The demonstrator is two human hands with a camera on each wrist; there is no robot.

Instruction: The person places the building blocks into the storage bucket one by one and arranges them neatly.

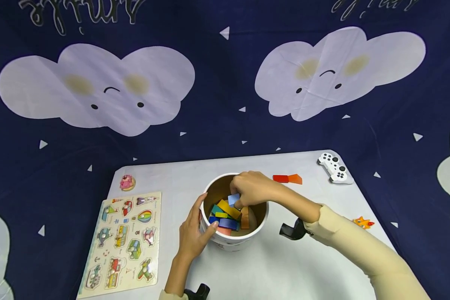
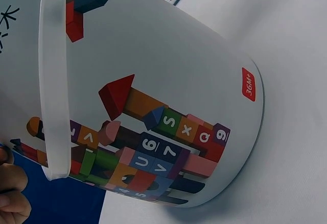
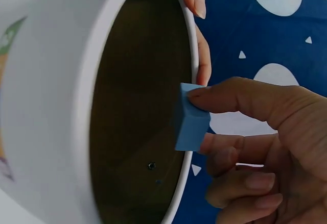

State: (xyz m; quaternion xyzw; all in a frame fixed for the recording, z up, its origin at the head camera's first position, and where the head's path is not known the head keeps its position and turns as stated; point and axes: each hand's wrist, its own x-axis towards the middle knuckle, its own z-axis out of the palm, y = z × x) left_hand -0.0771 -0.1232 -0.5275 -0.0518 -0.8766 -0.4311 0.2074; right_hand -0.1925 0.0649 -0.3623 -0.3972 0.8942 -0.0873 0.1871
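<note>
A white bucket [image 1: 228, 246] stands on the table with several coloured wooden blocks [image 1: 229, 209] inside. Printed block pictures and numbers cover its outer wall [image 2: 168, 55]. My left hand [image 1: 195, 233] grips the bucket's near-left side, with the thumb at the rim; the left wrist view catches only a few fingertips [image 2: 13, 193]. Over the bucket's mouth, my right hand [image 1: 253, 189] pinches a light blue block [image 3: 193, 119] between thumb and fingers. The same block [image 1: 233, 199] shows above the others in the head view. In the right wrist view, most of the bucket's inside is dark.
Left of the bucket lies a wooden picture puzzle board [image 1: 125, 246], with a pink toy [image 1: 127, 182] behind it. Red and orange blocks [image 1: 287, 178] lie behind my right forearm. A white game controller [image 1: 334, 167] sits at the far-right corner, and an orange spiky toy [image 1: 363, 223] by the right edge.
</note>
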